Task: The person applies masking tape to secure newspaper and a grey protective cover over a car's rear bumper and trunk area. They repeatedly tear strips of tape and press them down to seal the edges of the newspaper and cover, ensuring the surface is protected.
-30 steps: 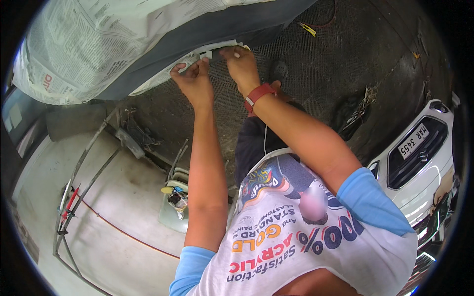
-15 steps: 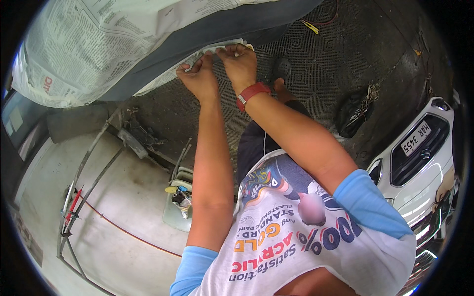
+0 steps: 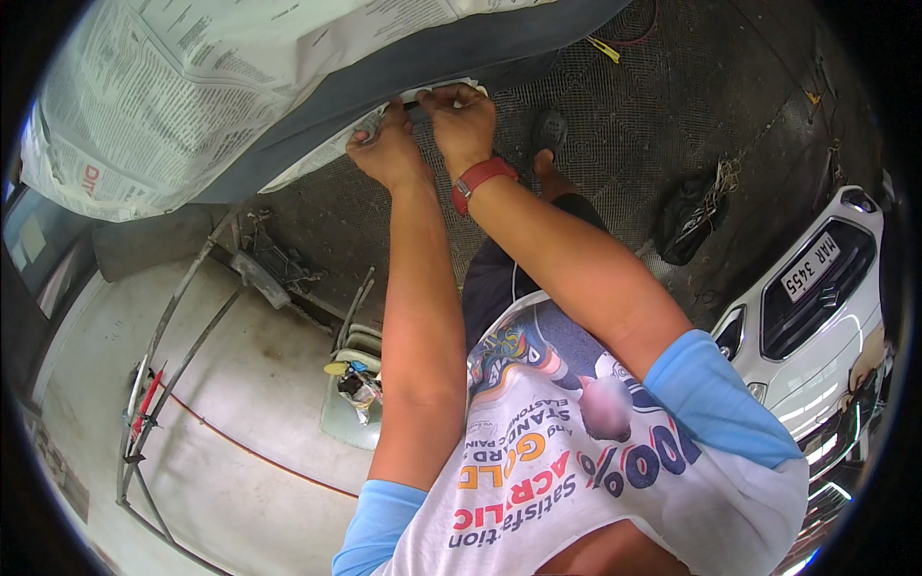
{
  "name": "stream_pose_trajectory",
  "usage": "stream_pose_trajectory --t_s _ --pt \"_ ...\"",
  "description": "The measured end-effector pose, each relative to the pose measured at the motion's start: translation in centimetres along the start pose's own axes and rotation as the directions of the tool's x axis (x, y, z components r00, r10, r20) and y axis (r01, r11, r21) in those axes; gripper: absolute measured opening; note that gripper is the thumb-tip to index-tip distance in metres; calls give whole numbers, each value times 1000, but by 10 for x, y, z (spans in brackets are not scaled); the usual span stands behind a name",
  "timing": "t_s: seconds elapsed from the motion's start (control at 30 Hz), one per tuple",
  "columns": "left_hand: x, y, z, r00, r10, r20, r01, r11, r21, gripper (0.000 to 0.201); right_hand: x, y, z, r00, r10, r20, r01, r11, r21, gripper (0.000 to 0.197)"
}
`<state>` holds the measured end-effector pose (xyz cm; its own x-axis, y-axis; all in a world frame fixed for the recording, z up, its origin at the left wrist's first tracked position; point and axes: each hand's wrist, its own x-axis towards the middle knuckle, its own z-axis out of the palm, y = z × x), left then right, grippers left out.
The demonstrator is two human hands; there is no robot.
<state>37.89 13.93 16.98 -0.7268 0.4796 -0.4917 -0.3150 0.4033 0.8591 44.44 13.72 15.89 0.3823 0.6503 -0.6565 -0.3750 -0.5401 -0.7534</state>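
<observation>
A dark grey curved panel [image 3: 384, 79], which looks like part of a car body, runs slantwise across the top. Newspaper sheeting [image 3: 192, 106] covers the surface above it. Along its lower edge lies a narrow strip of newspaper [image 3: 305, 163]. My left hand [image 3: 392, 154] pinches this strip at its edge, fingertips tucked against the panel. Just to the right, my right hand [image 3: 463, 125], with a red watch on the wrist, grips the strip's right end with curled fingers. The two hands nearly meet, and my fingers hide part of the paper between them.
A white car [image 3: 816, 298] stands at the right. On the dark textured floor lie a black bag [image 3: 687, 226] and a yellow-handled tool [image 3: 605, 50]. Lower left, a metal pipe frame [image 3: 158, 336] stands beside a large pale panel [image 3: 259, 384]. A pale plastic chair [image 3: 348, 422] holds small items.
My hands have shifted slightly along the strip, the right one a little leftward. Both keep their pinch on the newspaper, and the view has moved slightly.
</observation>
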Motion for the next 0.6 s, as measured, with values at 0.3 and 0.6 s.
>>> stream_pose_trajectory --t_s 0.3,0.6 --pt "-5 8 5 998 -56 -39 55 998 -20 70 -2 -7 1 1000 -1 -4 1 1000 4 17" --pt "5 0 2 999 -41 -32 40 999 -33 72 -4 -10 1 999 33 7 -33 999 34 18"
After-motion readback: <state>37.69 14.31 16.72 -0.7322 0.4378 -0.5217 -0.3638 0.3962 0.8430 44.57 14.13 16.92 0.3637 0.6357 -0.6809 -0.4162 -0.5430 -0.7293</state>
